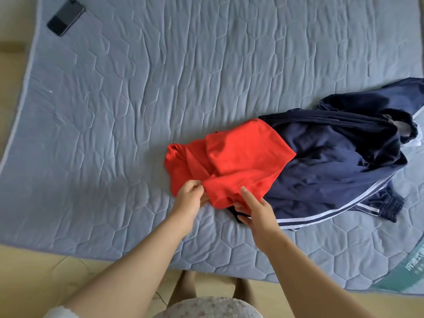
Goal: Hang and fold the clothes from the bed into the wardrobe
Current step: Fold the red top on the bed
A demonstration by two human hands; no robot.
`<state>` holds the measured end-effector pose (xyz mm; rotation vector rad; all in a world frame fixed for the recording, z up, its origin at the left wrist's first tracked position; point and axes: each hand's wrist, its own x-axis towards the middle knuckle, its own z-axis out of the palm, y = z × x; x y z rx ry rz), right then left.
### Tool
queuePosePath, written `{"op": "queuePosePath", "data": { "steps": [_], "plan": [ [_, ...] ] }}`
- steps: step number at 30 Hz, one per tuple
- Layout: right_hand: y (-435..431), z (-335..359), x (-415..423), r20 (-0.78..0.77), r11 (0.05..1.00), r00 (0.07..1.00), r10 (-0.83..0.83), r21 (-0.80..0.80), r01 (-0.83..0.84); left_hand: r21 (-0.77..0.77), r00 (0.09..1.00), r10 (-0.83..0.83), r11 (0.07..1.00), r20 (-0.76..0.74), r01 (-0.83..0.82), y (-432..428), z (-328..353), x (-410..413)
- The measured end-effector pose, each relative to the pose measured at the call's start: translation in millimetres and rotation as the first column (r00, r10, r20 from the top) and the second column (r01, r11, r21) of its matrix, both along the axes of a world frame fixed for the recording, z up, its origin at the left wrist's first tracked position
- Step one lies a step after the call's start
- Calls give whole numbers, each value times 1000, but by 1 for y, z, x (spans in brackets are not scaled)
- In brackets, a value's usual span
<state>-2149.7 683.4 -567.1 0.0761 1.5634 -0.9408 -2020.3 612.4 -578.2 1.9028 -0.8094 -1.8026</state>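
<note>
Head view shows me the red garment (231, 161) lying crumpled on the bed (137, 99), overlapping a navy garment (332, 161) to its right. My left hand (190, 196) pinches the red cloth's near edge; my right hand (257, 207) is spread, fingers tucked under the hem beside something dark I can't identify. If I lift now, the red cloth may drag the navy one along, since they overlap.
</note>
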Motion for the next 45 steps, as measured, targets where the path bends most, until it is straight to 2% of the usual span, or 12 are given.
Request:
{"op": "queuePosePath", "data": {
  "steps": [2,5,11,15,18,21,24,29,31,34,39,45],
  "plan": [
    [2,6,2,-92,995,991,100,-19,-102,142,933,311,947,-182,-288,-6,12,2],
    [6,17,4,-179,988,974,142,-32,-150,224,881,403,909,-249,-352,-11,27,8],
    [9,56,7,-54,989,988,-143,-57,140,256,891,274,948,-362,-188,-7,76,16],
    [10,97,14,7,942,943,-333,-50,333,95,921,-103,984,-375,149,-5,122,33],
    [7,130,23,-52,950,949,-312,-50,309,57,910,-409,909,-69,413,-14,153,51],
    [3,160,38,-60,953,954,-295,-87,289,29,957,-281,960,73,280,-32,182,65],
    [-3,188,55,-1,958,967,-256,-132,254,-91,969,-244,965,41,247,-46,215,71],
    [-17,228,68,-132,970,971,-201,-165,178,-223,856,-514,842,-59,491,-54,285,68],
    [-24,241,68,-390,990,915,-98,-132,50,-271,807,-590,783,-38,560,-55,310,62],
    [-30,265,65,-690,975,697,197,60,-216,-359,750,-658,687,59,631,-54,340,51],
    [-42,294,65,-792,880,493,359,111,-462,-433,686,-696,562,212,705,-51,370,44],
    [-44,310,58,-586,932,809,45,-267,-246,-529,807,-535,623,249,576,-47,365,48]
  ]
}}
